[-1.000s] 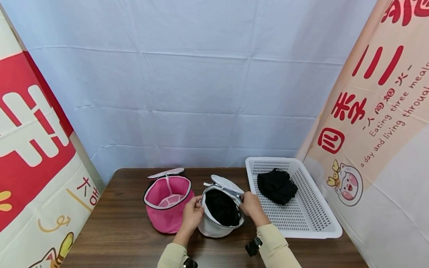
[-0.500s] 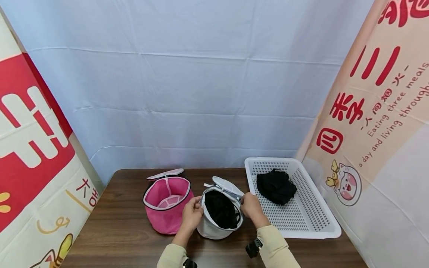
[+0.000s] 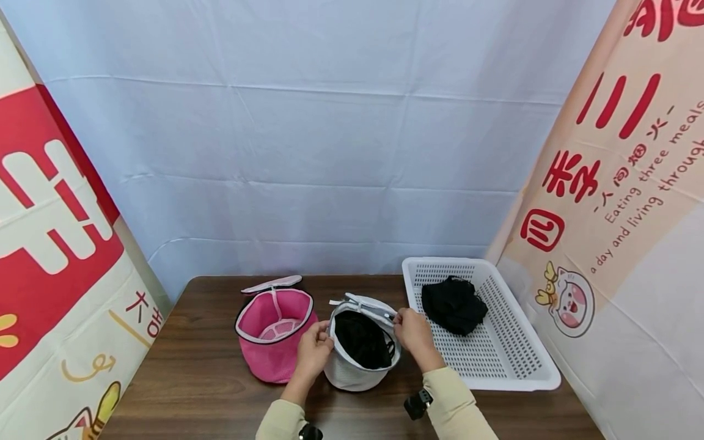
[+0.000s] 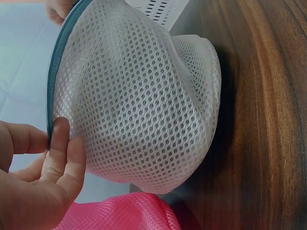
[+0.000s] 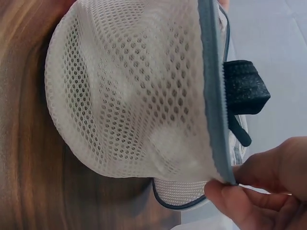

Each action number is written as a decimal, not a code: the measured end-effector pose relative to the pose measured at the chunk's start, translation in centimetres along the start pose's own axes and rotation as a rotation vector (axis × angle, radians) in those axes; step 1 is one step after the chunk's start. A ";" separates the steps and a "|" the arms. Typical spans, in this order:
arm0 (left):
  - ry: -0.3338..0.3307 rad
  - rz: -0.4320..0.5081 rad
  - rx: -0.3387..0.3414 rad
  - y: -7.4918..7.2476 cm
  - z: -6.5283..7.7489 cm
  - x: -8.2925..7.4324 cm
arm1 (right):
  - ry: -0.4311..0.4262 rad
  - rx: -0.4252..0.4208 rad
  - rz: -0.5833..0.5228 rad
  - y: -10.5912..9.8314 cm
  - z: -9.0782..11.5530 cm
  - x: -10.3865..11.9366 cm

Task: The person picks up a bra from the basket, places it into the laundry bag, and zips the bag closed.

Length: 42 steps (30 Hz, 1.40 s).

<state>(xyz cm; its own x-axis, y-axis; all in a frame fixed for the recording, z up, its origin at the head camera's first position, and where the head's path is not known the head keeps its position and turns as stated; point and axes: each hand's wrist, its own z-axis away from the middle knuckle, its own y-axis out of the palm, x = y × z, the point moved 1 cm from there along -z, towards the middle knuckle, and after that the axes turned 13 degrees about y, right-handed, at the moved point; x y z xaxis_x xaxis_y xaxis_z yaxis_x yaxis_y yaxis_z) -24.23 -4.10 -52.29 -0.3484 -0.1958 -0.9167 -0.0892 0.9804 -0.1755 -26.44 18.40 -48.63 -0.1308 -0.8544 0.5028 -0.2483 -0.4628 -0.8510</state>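
Observation:
A white mesh laundry bag (image 3: 356, 380) stands on the table with its round top unzipped and its lid (image 3: 379, 305) folded back. Black cloth (image 3: 360, 339) fills the inside; in the right wrist view a black fabric piece (image 5: 245, 88) pokes above the blue-grey zipper edge (image 5: 216, 96). My left hand (image 3: 315, 351) pinches the left side of the rim between thumb and fingers, as the left wrist view confirms. At the opposite side, my right hand (image 3: 414, 333) pinches the zipper edge near the lid. The bag's bottom is hidden.
Touching distance to the left stands an open pink mesh bag (image 3: 269, 360), its lid (image 3: 272, 284) tipped back. On the right, a white perforated basket (image 3: 528, 342) holds a black cloth bundle (image 3: 453, 305). A pale blue curtain (image 3: 330, 153) hangs behind the wooden table (image 3: 192, 366).
My right hand has shifted slightly up and back along the rim. The white bag's lid has tilted and sits lower behind the opening. My left hand keeps its grip.

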 end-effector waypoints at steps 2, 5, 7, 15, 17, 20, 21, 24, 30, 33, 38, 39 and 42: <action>0.000 -0.003 0.004 0.0 0.0 0.0 | -0.001 0.005 -0.008 -0.1 -0.1 0.1; 0.003 -0.001 0.007 -0.1 0.0 -0.2 | -0.011 0.023 -0.056 -0.3 -0.3 0.2; 0.002 0.003 0.009 -0.1 0.0 -0.2 | -0.004 0.050 -0.107 -0.4 -0.5 0.2; -0.032 0.038 0.021 -0.2 0.2 -0.2 | 0.028 0.128 -0.214 -0.9 -0.8 0.5; -0.054 0.091 0.024 -0.2 0.2 -0.1 | 0.028 0.119 -0.201 -1.1 -0.9 0.6; -0.081 0.173 0.026 -0.1 0.4 0.0 | 0.044 0.094 -0.168 -1.1 -1.0 0.5; -0.087 0.190 0.026 -0.1 0.4 0.1 | 0.051 0.082 -0.164 -1.1 -1.0 0.6; -0.100 0.195 0.030 0.0 0.5 0.0 | 0.061 0.038 -0.161 -1.0 -1.0 0.5; -0.136 0.177 0.038 -0.1 0.7 -0.3 | 0.059 -0.005 -0.226 -0.8 -1.0 0.4; -0.147 0.178 0.047 -0.2 0.8 -0.4 | 0.056 -0.009 -0.253 -0.7 -0.9 0.4; -0.142 0.182 0.065 -0.2 0.9 -0.4 | 0.047 -0.022 -0.285 -0.7 -0.9 0.4; -0.140 0.182 0.068 -0.1 0.9 -0.4 | 0.051 -0.020 -0.292 -0.7 -0.9 0.4; -0.134 0.180 0.075 -0.2 0.9 -0.4 | 0.053 -0.015 -0.302 -0.7 -0.9 0.4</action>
<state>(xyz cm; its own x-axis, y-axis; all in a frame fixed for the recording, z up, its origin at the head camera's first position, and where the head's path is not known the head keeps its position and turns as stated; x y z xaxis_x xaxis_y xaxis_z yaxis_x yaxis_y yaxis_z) -23.24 -4.18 -52.22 -0.2246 -0.0178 -0.9743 0.0341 0.9991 -0.0261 -27.18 18.58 -47.69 -0.0987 -0.6652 0.7401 -0.2981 -0.6899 -0.6597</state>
